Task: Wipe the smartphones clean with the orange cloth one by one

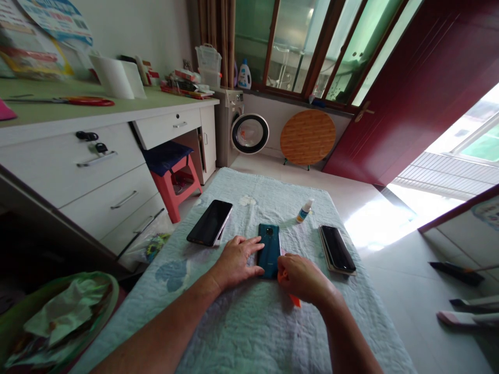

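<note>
Right grip (pixel 301 275) pinches an orange item (pixel 297 301); left grip (pixel 238 259), spread, touches a glossy teal phone (pixel 268 259) (face down, dark camera patch (pixel 269 232)).

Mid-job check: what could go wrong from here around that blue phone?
The blue phone might slide on the quilted cover if the right hand, holding the orange cloth, pushes harder than the left hand steadies. The small spray bottle, upright on soft fabric, could tip if bumped. The right-hand black phone lies near the cover's edge; an outward elbow might knock it off.
</note>
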